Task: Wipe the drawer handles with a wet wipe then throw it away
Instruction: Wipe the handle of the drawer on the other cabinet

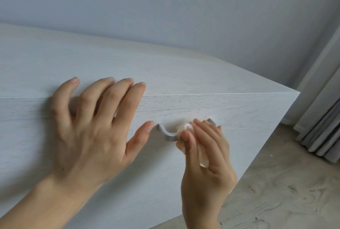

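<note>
White wet wipe (pixel 184 127) bunched against the grey drawer handle (pixel 167 136), pinched between thumb and fingers of my right hand (pixel 206 160). My left hand (pixel 88 137) lies flat, fingers spread, holding nothing, over the dresser (pixel 202 78) top's front edge.

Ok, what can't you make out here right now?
Head view only.
Drawer handle: middle hidden by the right hand and wet wipe.
Wet wipe: blurred, mostly inside the fingers.
Drawer front: left part covered by the left hand.
</note>
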